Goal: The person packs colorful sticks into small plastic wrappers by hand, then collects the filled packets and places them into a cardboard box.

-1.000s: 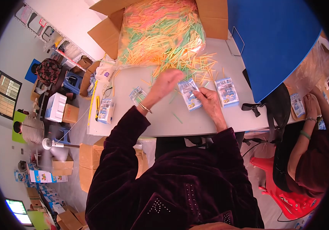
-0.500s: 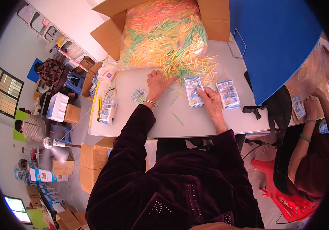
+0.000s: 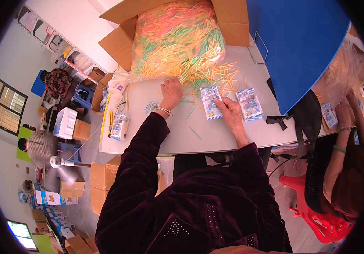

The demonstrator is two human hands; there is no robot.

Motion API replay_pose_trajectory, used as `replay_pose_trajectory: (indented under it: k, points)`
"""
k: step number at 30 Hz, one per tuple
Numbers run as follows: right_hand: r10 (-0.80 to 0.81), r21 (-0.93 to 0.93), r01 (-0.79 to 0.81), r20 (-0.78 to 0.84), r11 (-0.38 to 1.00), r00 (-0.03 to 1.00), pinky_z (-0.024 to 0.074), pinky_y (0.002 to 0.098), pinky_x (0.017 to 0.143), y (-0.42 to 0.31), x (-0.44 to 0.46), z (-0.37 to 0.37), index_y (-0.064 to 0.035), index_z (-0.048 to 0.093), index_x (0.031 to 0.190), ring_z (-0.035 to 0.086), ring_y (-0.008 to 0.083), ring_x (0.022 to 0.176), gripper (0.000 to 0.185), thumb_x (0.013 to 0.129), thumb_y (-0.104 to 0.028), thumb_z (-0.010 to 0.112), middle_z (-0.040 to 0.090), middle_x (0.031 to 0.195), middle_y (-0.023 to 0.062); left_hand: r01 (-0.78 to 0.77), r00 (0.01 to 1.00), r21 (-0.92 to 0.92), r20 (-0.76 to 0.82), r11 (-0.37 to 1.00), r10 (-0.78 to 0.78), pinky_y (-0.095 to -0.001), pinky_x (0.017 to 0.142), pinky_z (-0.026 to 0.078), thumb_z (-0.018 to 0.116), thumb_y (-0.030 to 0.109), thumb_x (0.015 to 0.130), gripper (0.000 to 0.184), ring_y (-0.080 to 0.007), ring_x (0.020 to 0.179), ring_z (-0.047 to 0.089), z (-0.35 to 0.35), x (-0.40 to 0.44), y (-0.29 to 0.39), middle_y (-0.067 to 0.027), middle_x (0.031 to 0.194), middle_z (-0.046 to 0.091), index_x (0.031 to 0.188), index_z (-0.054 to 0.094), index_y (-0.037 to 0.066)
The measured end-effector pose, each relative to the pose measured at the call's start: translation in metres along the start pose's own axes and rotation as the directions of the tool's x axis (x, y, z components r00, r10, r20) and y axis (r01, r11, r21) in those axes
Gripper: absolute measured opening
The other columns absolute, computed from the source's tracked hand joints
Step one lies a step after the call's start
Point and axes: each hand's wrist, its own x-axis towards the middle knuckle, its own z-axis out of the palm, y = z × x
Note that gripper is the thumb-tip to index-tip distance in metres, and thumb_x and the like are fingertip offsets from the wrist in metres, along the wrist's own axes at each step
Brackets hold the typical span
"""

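Observation:
My right hand (image 3: 232, 114) grips a blue-and-white printed packet (image 3: 210, 100), its thumb over the lower right part of the front. Just right of it, a similar packet (image 3: 249, 105) lies flat on the table. My left hand (image 3: 172, 94) is curled, fingers bunched and pointing away from me, at the near edge of a heap of thin plastic sticks (image 3: 194, 76) in yellow, green and pink; anything inside it is hidden. Beside the left wrist lies a small clear printed packet (image 3: 151, 107). A few loose green sticks (image 3: 195, 133) lie in front.
A cardboard box (image 3: 125, 40) with a bag of sticks stands at the back. On the left are a yellow cutter (image 3: 110, 119), glasses, and a packet stack (image 3: 119, 127). A blue panel (image 3: 296, 46) rises on the right, with another person's hands (image 3: 345, 112) beyond it.
My left hand has drawn its thumb in and its fingers look more bunched. The right hand still holds the packet; the whole view has shifted slightly.

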Motion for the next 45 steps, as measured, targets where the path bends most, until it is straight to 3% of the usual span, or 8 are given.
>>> replay_pose_trajectory:
  k: [11,14,16,20,22,25,37,45]
  points:
    - [-0.004,0.005,0.004,-0.026,1.000,1.000,0.0277,0.0234,0.046,0.007,0.004,0.001,0.0025,0.050,0.064,0.032,0.0040,0.053,0.028,0.083,-0.013,0.064,0.040,0.054,-0.0031,0.101,0.961,-0.309,0.277,0.946,-0.013,-0.0440,0.070,0.045,0.051,0.020,0.085,0.020,-0.0335,0.077,0.061,-0.058,0.008,-0.001,-0.0209,0.084,0.062,0.089,0.054,0.000]
    - [0.003,-0.002,-0.003,-0.028,1.000,1.000,0.0280,0.0227,0.046,0.005,0.003,0.000,0.0025,0.053,0.065,0.033,0.0033,0.054,0.027,0.084,-0.014,0.064,0.041,0.055,-0.0040,0.186,0.946,-0.664,0.320,0.724,0.051,-0.0373,0.069,0.048,0.050,0.019,0.087,0.018,-0.0286,0.074,0.062,-0.056,0.008,-0.001,-0.0166,0.084,0.063,0.089,0.051,0.001]
    - [0.052,0.096,-0.049,-0.031,0.994,0.998,0.0287,0.0219,0.047,0.001,0.002,0.000,0.0020,0.056,0.067,0.034,0.0027,0.054,0.026,0.085,-0.015,0.062,0.043,0.055,-0.0052,0.341,0.926,-0.886,0.374,0.315,0.048,-0.0334,0.067,0.048,0.049,0.017,0.090,0.017,-0.0240,0.073,0.061,-0.059,0.006,0.006,-0.0120,0.082,0.062,0.089,0.051,0.001]
    - [0.097,0.112,-0.093,-0.026,0.989,0.995,0.0305,0.0201,0.050,-0.009,0.003,0.000,0.0007,0.060,0.073,0.036,0.0016,0.056,0.023,0.087,-0.017,0.060,0.047,0.059,-0.0057,0.459,0.883,-0.888,0.457,0.003,0.106,-0.0345,0.069,0.049,0.047,0.016,0.092,0.017,-0.0228,0.075,0.061,-0.057,0.012,0.014,-0.0111,0.085,0.061,0.091,0.051,0.000]
    - [0.176,0.376,-0.150,-0.036,0.915,0.984,0.0317,0.0186,0.052,-0.019,0.003,0.007,-0.0011,0.062,0.077,0.039,0.0013,0.059,0.020,0.088,-0.017,0.059,0.052,0.064,-0.0049,0.629,0.775,-0.691,0.591,-0.355,0.223,-0.0374,0.076,0.050,0.049,0.018,0.093,0.020,-0.0218,0.080,0.060,-0.055,0.017,0.017,-0.0112,0.090,0.060,0.100,0.053,0.000]
    - [0.205,0.463,-0.166,-0.035,0.871,0.978,0.0357,0.0176,0.056,-0.014,0.009,0.011,-0.0028,0.062,0.080,0.044,0.0016,0.060,0.018,0.088,-0.019,0.061,0.056,0.068,-0.0042,0.608,0.764,-0.505,0.582,-0.613,0.279,-0.0405,0.074,0.051,0.047,0.015,0.093,0.015,-0.0280,0.081,0.060,-0.047,0.021,0.023,-0.0149,0.090,0.059,0.095,0.052,0.001]
    - [0.348,0.941,-0.149,0.036,0.304,0.937,0.0431,0.0304,0.089,0.001,0.036,0.050,-0.0008,0.051,0.111,0.053,0.0163,0.102,0.022,0.094,-0.015,0.047,0.057,0.109,0.0095,0.332,0.913,-0.707,0.408,-0.624,0.024,-0.0334,0.080,0.050,0.046,0.011,0.094,0.014,-0.0185,0.089,0.058,-0.057,-0.004,0.096,-0.0101,0.099,0.058,0.103,0.050,0.001]
    - [0.389,0.951,-0.064,-0.062,0.304,0.919,0.0449,0.0323,0.090,0.007,0.042,0.054,0.0004,0.049,0.112,0.055,0.0192,0.100,0.022,0.096,-0.014,0.042,0.055,0.111,0.0108,0.162,0.950,-0.811,0.282,-0.563,-0.131,-0.0272,0.075,0.051,0.051,0.006,0.092,0.013,-0.0125,0.088,0.058,-0.061,-0.012,0.121,-0.0069,0.100,0.058,0.104,0.050,0.003]
